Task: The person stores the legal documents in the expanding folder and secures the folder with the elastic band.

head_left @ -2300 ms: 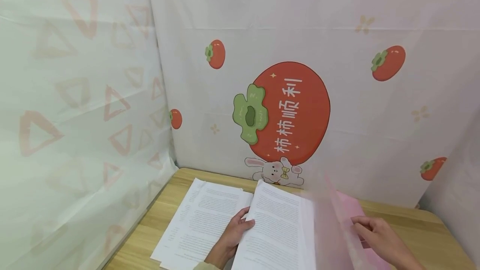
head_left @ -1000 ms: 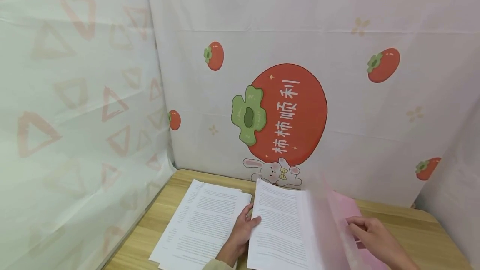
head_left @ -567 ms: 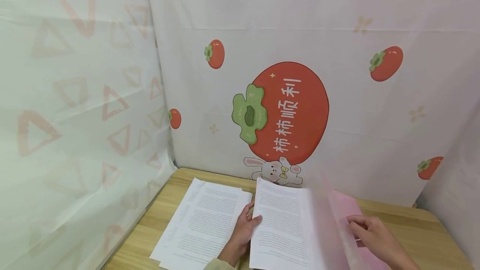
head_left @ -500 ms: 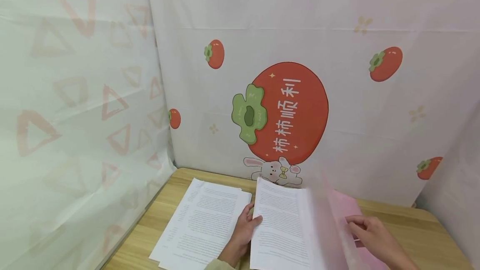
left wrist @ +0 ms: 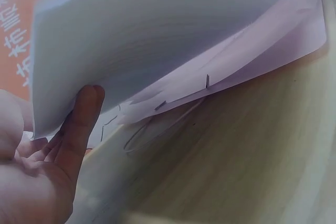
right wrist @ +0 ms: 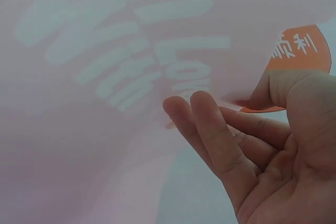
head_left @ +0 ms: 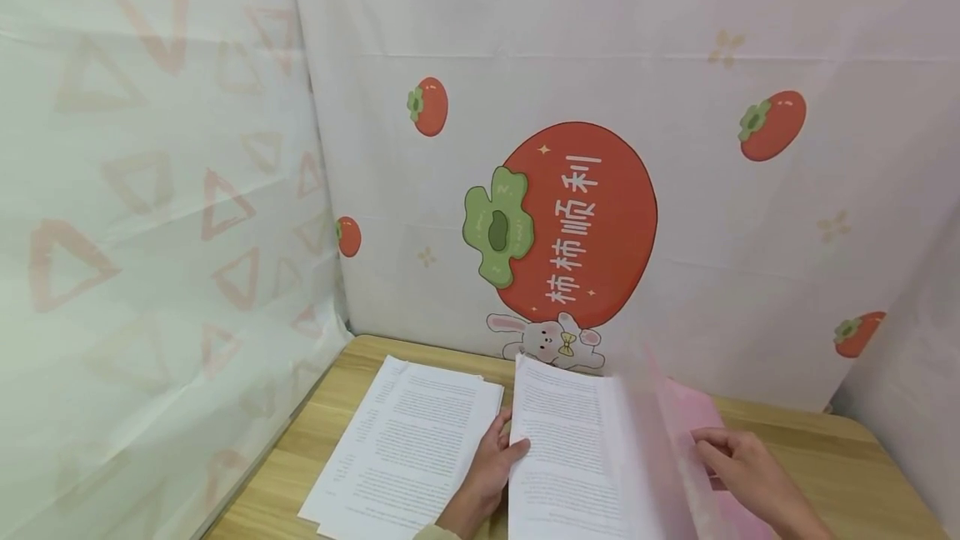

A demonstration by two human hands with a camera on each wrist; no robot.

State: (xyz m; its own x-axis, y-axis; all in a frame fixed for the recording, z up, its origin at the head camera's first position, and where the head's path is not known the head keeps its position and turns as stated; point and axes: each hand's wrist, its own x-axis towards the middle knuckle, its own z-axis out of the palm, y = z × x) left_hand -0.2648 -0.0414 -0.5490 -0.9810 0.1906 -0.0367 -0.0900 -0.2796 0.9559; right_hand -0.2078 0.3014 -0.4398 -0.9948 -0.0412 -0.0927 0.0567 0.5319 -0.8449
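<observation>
A stack of printed paper is held at its left edge by my left hand, thumb on top and fingers beneath. The left wrist view shows the same stack raised off the table, with my left hand's fingers under it. The paper's right side lies against a pink translucent folder, and its right edge is hidden behind the cover. My right hand pinches the folder's lifted cover between thumb and fingers. White lettering shows on the pink cover in the right wrist view.
Another pile of printed sheets lies on the wooden table to the left, slightly fanned. Behind the table hangs a white cloth with persimmon prints. A second cloth with triangle prints closes the left side.
My left hand has moved right with the paper stack, bringing it further against the folder. My right hand keeps the cover lifted, shifted only slightly left.
</observation>
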